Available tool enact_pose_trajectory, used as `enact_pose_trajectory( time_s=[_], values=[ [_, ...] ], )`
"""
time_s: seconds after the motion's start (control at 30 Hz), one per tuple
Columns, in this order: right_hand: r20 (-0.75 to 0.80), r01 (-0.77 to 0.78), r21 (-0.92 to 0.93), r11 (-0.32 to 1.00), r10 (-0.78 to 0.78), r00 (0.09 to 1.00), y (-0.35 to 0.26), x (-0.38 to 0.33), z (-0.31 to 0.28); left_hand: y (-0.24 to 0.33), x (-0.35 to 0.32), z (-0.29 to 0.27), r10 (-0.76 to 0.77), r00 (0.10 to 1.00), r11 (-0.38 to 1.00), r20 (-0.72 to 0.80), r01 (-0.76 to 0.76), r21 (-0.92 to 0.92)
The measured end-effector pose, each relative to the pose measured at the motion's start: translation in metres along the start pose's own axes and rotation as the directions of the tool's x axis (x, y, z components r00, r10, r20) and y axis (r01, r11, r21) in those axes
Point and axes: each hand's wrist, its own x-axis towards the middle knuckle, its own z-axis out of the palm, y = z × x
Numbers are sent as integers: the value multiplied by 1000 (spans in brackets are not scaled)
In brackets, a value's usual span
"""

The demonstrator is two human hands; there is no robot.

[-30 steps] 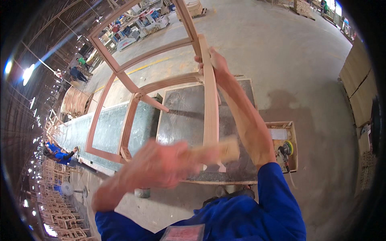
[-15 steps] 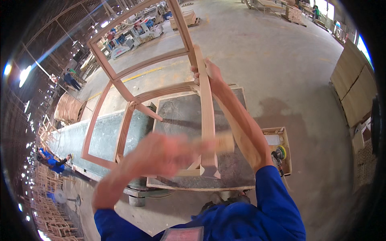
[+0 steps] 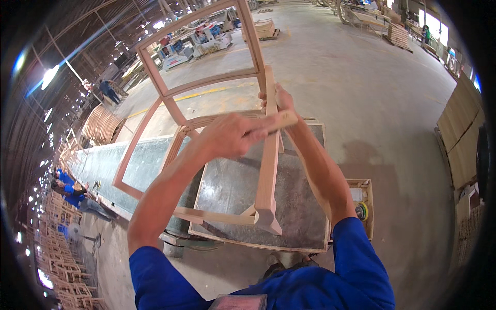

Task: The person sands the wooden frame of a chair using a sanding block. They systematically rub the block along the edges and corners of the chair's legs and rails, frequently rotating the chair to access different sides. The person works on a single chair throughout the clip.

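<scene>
The wooden chair frame (image 3: 265, 178) sits over a dark-topped desk (image 3: 305, 173). The left hand (image 3: 230, 135) is clamped on a wooden block (image 3: 285, 121), crossing above the frame's right-hand rail; whether they touch, I cannot tell. The right hand (image 3: 282, 101) is wrapped around the frame's same rail, just beyond the block. Right of the frame, a shallow tray (image 3: 370, 199) holds a round-padded tool (image 3: 361, 210).

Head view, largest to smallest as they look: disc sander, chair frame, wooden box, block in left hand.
1. Chair frame
2. Wooden box
3. Block, disc sander: unranked; both are partly hidden and the block is nearer the camera.
</scene>
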Motion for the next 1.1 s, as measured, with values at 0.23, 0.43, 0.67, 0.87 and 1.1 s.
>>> enact_pose_trajectory(
  time_s=[0.23, 0.43, 0.67, 0.87, 1.1],
  values=[
    [6, 4, 49, 999, -4, 1000, -6, 4, -13, 52, -97, 103, 51, 595, 966, -802, -235, -112],
    [76, -79, 50, 996, 75, 994, -3, 8, -11, 73, -128, 227, 64, 440, 998, -896, -31, 56],
    [165, -112, 50, 992, 102, 981, 2, 22, -19, 69, -114, 196, 108, 414, 993, -904, -78, 83],
    [144, -35, 40, 999, 28, 989, -16, 19, -30, 68, -100, 185, 193, 388, 981, -901, -92, 170],
    [131, -25, -22, 999, 28, 991, -1, -1, -2, 60, -129, 243, 133, 412, 988, -901, 16, 153]
  ],
)
